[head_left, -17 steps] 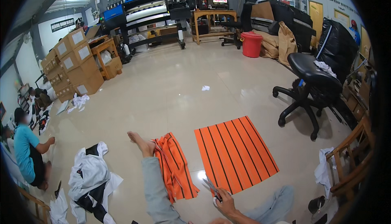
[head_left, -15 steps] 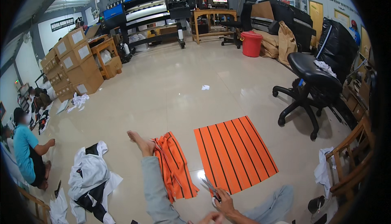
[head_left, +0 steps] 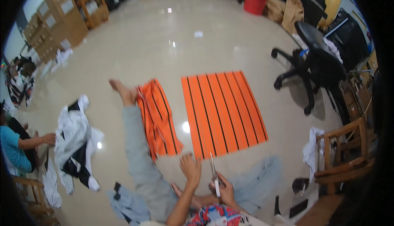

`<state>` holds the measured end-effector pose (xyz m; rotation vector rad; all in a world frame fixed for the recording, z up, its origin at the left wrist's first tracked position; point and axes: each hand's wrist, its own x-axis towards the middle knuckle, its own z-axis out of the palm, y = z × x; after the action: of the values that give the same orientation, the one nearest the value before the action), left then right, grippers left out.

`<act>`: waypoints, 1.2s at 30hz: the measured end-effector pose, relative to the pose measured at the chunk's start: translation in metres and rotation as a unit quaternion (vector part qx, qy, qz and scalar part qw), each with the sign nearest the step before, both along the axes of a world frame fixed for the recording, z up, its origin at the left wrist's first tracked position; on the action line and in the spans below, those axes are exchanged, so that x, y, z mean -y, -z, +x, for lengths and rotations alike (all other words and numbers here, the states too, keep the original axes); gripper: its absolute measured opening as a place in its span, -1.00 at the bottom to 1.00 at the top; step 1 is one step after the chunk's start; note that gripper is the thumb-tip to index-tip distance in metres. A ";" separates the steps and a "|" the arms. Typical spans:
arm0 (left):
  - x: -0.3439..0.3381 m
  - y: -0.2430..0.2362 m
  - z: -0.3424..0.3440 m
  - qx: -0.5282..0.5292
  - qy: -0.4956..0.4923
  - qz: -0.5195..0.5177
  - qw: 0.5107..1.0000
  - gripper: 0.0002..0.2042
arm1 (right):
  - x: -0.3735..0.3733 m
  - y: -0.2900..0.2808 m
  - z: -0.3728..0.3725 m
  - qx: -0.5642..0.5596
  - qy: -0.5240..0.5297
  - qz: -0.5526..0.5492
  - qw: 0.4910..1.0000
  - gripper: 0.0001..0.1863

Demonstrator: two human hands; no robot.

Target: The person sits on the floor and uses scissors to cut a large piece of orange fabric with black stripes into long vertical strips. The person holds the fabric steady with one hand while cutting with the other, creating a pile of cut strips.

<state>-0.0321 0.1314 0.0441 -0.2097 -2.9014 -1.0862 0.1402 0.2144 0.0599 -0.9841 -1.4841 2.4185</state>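
I sit on the floor with my left leg stretched out. My right hand [head_left: 222, 188] holds a pair of scissors [head_left: 214, 173] with white handles, blades pointing up toward a flat orange cloth with black stripes [head_left: 223, 111]. My left hand [head_left: 191, 169] is raised beside the scissors, fingers spread, holding nothing. A folded pile of the same orange striped cloth [head_left: 158, 120] lies next to my left leg, just beyond my left hand.
A black office chair [head_left: 314, 63] stands to the right, a wooden chair [head_left: 345, 154] with white cloth nearer. White and black garments [head_left: 76, 141] lie at left beside a seated person in a blue shirt [head_left: 14, 146]. Cardboard boxes [head_left: 51, 28] and a red bin [head_left: 255, 1] stand far back.
The view has tilted down and closer to the floor. My left hand has come up into view beside the scissors, which now point upright.
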 end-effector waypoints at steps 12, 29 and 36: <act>-0.011 0.022 -0.020 0.105 -0.011 0.224 0.969 -0.78 | -0.005 -0.031 0.019 0.043 0.032 -0.237 0.970 -0.25; 0.008 0.019 -0.019 0.226 0.005 0.290 0.930 -0.77 | -0.006 -0.004 -0.028 0.037 -0.005 -0.127 0.991 -0.35; 0.007 0.020 -0.016 0.211 0.010 0.264 0.941 -0.76 | -0.005 0.001 -0.031 0.035 -0.009 -0.111 0.993 -0.36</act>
<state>-0.0483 0.1241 0.0244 0.0202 -2.7842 -2.0786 0.1097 0.2196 0.0592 -1.1129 -1.2684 2.6328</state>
